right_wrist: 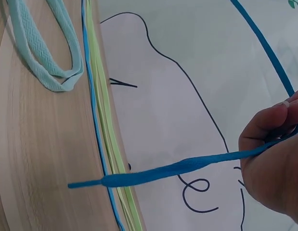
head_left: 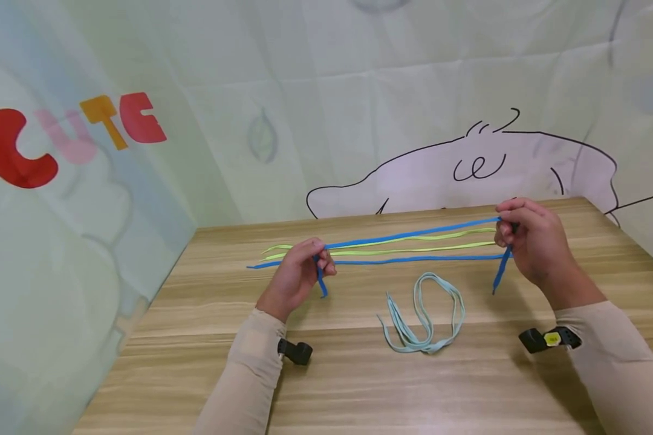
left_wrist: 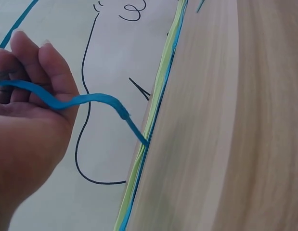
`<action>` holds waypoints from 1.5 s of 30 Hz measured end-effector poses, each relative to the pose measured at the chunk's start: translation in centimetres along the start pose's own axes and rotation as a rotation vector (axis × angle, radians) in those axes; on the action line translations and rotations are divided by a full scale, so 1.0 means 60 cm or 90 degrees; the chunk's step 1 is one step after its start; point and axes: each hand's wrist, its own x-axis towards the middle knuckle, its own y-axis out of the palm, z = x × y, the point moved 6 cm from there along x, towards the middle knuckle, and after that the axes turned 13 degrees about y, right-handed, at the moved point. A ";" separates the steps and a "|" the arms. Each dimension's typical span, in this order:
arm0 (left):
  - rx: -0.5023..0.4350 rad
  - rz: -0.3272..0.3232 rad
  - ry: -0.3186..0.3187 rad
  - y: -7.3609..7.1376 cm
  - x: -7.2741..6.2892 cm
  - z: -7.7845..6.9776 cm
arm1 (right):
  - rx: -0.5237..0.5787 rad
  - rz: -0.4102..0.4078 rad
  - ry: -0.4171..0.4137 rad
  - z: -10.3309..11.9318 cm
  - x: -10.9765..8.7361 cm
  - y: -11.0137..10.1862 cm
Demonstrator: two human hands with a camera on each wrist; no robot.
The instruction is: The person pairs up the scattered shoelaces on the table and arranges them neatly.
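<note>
A blue shoelace point(head_left: 413, 233) is stretched between both hands above the table. The left hand point(head_left: 299, 273) pinches it near one end, and a short tail point(left_wrist: 100, 99) hangs past the palm. Near the other end the right hand point(head_left: 534, 241) pinches it, its tipped tail point(right_wrist: 177, 168) dangling below. Beneath, a second blue shoelace point(head_left: 402, 260) lies straight across the wooden table. Just behind that one run two yellow-green laces point(head_left: 413, 249), roughly parallel to it. The held lace hangs apart from those on the table.
Closer to the person, a pale turquoise shoelace point(head_left: 425, 344) lies in loose loops on the wooden table point(head_left: 348, 386). A printed cloth backdrop point(head_left: 261, 54) rises behind the table's far edge and along the left. Black wrist cameras point(head_left: 296, 351) sit on both sleeves.
</note>
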 end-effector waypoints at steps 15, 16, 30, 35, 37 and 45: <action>0.034 -0.019 -0.008 -0.012 0.001 0.003 | -0.031 -0.045 0.013 0.000 0.009 -0.031; 0.037 -0.024 -0.006 -0.015 0.000 0.002 | -0.034 -0.046 0.018 0.001 0.010 -0.033; 0.044 -0.134 -0.026 -0.071 -0.008 -0.013 | -0.069 -0.060 0.035 -0.001 0.011 -0.048; 0.050 -0.138 -0.028 -0.076 -0.009 -0.019 | -0.080 -0.069 0.037 -0.001 0.010 -0.054; 0.060 -0.135 -0.033 -0.082 -0.011 -0.022 | -0.094 -0.076 0.032 -0.001 0.010 -0.057; 0.122 -0.141 -0.060 -0.111 -0.021 -0.036 | -0.167 -0.096 0.029 -0.002 0.010 -0.066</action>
